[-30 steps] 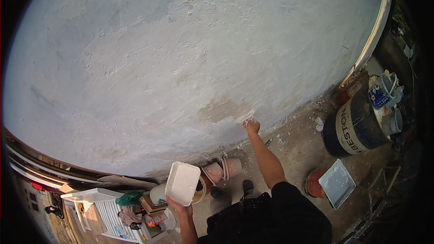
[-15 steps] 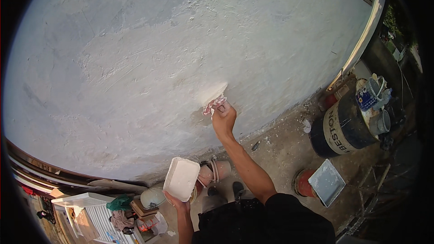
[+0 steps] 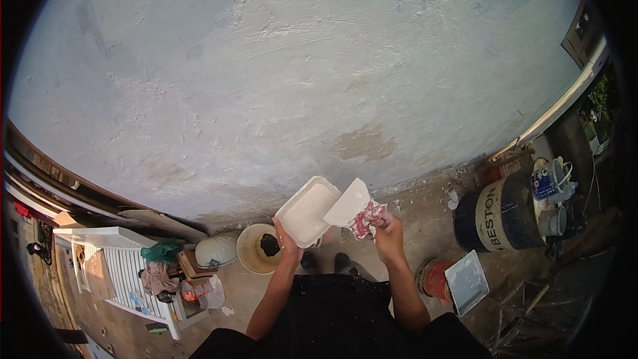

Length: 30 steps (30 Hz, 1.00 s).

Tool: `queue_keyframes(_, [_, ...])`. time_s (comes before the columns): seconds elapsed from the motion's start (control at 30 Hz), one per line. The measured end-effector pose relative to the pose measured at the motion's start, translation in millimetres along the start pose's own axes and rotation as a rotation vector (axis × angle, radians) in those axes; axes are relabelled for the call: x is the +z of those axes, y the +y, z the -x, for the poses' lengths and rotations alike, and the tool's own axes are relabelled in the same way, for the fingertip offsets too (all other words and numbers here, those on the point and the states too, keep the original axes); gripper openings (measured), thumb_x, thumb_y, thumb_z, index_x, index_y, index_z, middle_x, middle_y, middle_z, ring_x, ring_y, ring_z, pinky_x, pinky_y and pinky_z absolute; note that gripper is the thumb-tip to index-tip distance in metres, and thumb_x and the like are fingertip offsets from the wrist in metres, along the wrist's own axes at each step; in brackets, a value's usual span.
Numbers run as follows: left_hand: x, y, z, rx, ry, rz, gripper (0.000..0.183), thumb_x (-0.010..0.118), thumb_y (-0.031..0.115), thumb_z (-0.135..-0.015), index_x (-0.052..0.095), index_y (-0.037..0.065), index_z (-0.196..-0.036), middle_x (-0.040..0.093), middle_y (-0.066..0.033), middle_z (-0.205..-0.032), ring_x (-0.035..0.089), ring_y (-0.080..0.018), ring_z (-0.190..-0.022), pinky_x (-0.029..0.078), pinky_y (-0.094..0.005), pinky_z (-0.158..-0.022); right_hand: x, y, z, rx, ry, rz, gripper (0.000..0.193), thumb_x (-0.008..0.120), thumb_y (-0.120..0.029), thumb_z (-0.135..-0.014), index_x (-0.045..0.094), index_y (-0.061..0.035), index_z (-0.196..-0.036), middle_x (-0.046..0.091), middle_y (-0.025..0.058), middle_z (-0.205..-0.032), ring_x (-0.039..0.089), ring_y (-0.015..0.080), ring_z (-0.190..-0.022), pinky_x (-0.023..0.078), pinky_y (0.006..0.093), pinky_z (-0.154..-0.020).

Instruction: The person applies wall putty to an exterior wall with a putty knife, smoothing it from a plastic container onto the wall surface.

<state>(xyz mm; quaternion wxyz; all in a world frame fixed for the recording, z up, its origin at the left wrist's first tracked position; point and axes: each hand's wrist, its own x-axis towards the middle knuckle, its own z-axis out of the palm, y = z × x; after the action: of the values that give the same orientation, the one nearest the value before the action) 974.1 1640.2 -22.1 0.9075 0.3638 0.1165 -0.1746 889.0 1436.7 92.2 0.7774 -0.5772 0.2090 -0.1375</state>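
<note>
My left hand (image 3: 287,242) grips the side of a shallow white rectangular tray (image 3: 294,198) with pale putty inside, tilted in front of my body. In my right hand (image 3: 390,239) is a wide putty knife (image 3: 348,205) whose reddish handle is crusted with white. Its broad blade is coated pale and lies over the tray's right edge; whether it touches the tray I cannot tell. Beyond both hands rises a pale blue-grey wall (image 3: 266,100) with rough smears and a brownish patch (image 3: 364,144).
A cream bucket (image 3: 247,253) stands left of the tray, near a white slatted piece of furniture (image 3: 123,272) bearing cloths. At right are a dark drum (image 3: 515,209) with pails on top, a red bucket (image 3: 435,280) and a grey-blue tray (image 3: 469,282).
My right hand has brought the putty knife down off the wall to the tray. My left hand has raised the tray and moved it right. The view has shifted.
</note>
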Motion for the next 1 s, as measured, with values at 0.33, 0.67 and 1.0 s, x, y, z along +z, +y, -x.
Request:
queue_keyframes(0.33, [-25, -13, -12, 0.03, -0.003, -0.047, 0.064, 0.022, 0.053, -0.096, 0.038, 0.0, -0.129, 0.052, -0.0157, -0.124, 0.053, -0.0265, -0.111, 0.041, -0.0374, -0.096, 43, 18, 30, -0.042, 0.132, 0.549, 0.015, 0.057, 0.006, -0.08, 0.063, 0.0062, -0.093, 0.067, 0.0069, -0.081, 0.059, 0.0078, -0.071, 0.046, 0.0239, -0.06])
queue_keyframes(0.67, [-45, -21, -16, 0.165, 0.054, -0.264, 0.06, 0.025, 0.05, -0.097, 0.041, -0.001, -0.127, 0.052, -0.0143, -0.123, 0.052, -0.0252, -0.112, 0.04, -0.0354, -0.097, 68, 33, 28, -0.002, 0.276, 0.751, 0.015, 0.066, -0.004, -0.071, 0.066, 0.0051, -0.083, 0.066, 0.0135, -0.068, 0.062, 0.0146, -0.062, 0.047, 0.0309, -0.058])
queue_keyframes(1.0, [-13, -2, -17, 0.11, 0.047, -0.104, 0.055, 0.028, 0.044, -0.099, 0.047, -0.004, -0.117, 0.054, -0.0151, -0.115, 0.054, -0.0218, -0.104, 0.041, -0.032, -0.092, 51, 82, 17, 0.054, 0.284, 0.331, 0.017, 0.056, 0.007, -0.08, 0.064, 0.0058, -0.095, 0.065, 0.0047, -0.082, 0.057, 0.0072, -0.068, 0.044, 0.0235, -0.057])
